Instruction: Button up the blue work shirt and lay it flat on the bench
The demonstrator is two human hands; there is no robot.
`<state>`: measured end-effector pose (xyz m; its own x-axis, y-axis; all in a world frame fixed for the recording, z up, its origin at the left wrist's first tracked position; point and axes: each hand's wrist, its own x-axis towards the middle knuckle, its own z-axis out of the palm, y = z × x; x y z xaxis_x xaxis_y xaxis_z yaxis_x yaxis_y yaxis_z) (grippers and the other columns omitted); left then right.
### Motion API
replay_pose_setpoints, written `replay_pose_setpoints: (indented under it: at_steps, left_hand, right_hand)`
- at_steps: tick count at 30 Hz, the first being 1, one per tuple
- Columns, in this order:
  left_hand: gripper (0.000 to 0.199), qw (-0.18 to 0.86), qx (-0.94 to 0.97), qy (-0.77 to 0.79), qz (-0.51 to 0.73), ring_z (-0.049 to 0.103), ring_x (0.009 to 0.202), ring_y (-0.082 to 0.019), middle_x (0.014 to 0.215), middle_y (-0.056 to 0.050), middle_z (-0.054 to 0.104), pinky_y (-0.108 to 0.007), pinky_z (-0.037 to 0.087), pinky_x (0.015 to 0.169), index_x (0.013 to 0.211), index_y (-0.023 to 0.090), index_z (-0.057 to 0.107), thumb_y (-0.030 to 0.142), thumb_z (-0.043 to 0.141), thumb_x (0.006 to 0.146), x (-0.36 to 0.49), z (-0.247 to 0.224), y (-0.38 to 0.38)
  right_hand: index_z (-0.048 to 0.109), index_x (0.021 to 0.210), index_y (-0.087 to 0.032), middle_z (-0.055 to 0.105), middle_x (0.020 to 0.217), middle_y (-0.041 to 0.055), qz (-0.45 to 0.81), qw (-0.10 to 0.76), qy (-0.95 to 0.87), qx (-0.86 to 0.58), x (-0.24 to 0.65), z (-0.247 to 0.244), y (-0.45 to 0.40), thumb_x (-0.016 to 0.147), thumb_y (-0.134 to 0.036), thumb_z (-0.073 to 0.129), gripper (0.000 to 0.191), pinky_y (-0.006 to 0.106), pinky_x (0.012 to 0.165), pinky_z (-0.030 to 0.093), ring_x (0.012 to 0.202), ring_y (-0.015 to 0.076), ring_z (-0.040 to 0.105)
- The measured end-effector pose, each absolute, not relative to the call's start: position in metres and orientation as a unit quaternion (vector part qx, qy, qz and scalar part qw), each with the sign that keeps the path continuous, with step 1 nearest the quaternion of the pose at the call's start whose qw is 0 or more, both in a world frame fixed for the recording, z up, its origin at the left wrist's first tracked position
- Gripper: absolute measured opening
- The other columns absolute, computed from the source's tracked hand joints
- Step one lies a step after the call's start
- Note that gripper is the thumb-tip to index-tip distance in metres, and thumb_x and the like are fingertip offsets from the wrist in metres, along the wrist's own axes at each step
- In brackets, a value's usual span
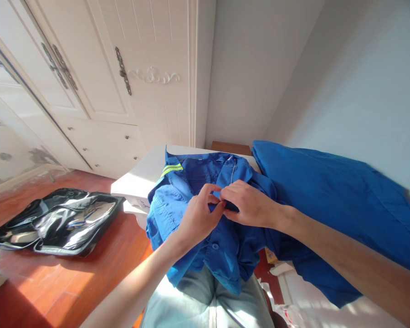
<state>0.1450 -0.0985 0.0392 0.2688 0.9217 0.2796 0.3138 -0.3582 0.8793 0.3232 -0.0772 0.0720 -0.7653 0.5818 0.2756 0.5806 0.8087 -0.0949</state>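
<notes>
Blue shirt (166, 205) is pinched at the front by left hand (201, 212) and right hand (248, 202), fingertips closed; fine fingerwork underway, steady grip needed.

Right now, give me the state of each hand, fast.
Left hand: fingers curled, tips against the right's; whether it grips cloth can't be told.
Right hand: closed, pinching the front of the buttoned blue garment.

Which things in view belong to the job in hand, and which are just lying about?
In the job:
- blue jacket, front pinched by left hand and right hand
- its button, probably

Lying about:
- open suitcase, packed, on the floor
- blue cloth at right, seemingly separate
</notes>
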Motion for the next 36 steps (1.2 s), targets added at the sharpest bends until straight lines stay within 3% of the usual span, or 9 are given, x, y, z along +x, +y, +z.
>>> replay_pose_setpoints:
  at_steps: [11,15,22,30,36]
  left_hand:
    - [0.016,0.390,0.674,0.430,0.457,0.067,0.077,-0.015,0.079,0.002,0.071,-0.024,0.042,0.061,0.107,0.024,0.053,0.027,0.056,0.092,0.143,0.037,-0.103]
    - [0.018,0.431,0.647,0.426,0.463,0.066,0.076,-0.015,0.080,0.000,0.070,-0.023,0.042,0.060,0.106,0.021,0.054,0.028,0.058,0.090,0.146,0.036,-0.105]
    - [0.034,0.462,0.629,0.413,0.469,0.068,0.090,-0.018,0.091,-0.004,0.070,-0.028,0.049,0.077,0.109,0.019,0.055,0.029,0.072,0.081,0.148,0.034,-0.104]
    - [0.034,0.496,0.663,0.375,0.416,0.070,0.090,-0.019,0.090,-0.004,0.073,-0.031,0.052,0.085,0.110,0.019,0.059,0.021,0.073,0.079,0.139,0.029,-0.098]
    - [0.041,0.447,0.707,0.367,0.406,0.069,0.094,-0.018,0.095,-0.002,0.074,-0.032,0.052,0.090,0.116,0.022,0.059,0.013,0.068,0.078,0.136,0.027,-0.101]
  right_hand:
    - [0.063,0.105,-0.017,0.071,0.099,0.0071,0.098,0.163,-0.917,-0.350,0.338,0.080,-0.081,0.089,-0.034,0.069,0.024,0.037,0.086,0.047,0.095,0.0237,0.065]
    - [0.067,0.095,-0.016,0.071,0.089,0.0057,0.078,0.164,-0.918,-0.352,0.340,0.078,-0.082,0.088,-0.024,0.069,0.011,0.037,0.084,0.047,0.089,0.0228,0.065]
    - [0.067,0.091,-0.016,0.070,0.083,0.0052,0.062,0.184,-0.922,-0.335,0.337,0.074,-0.081,0.088,-0.019,0.066,0.004,0.035,0.082,0.046,0.084,0.0213,0.064]
    - [0.069,0.094,-0.016,0.069,0.086,0.0053,0.090,0.146,-0.941,-0.293,0.342,0.070,-0.076,0.086,-0.016,0.068,0.007,0.038,0.087,0.045,0.088,0.0213,0.063]
    - [0.070,0.100,-0.017,0.071,0.093,0.0052,0.162,0.133,-0.934,-0.289,0.347,0.067,-0.070,0.087,-0.023,0.072,0.015,0.036,0.089,0.044,0.093,0.0208,0.064]
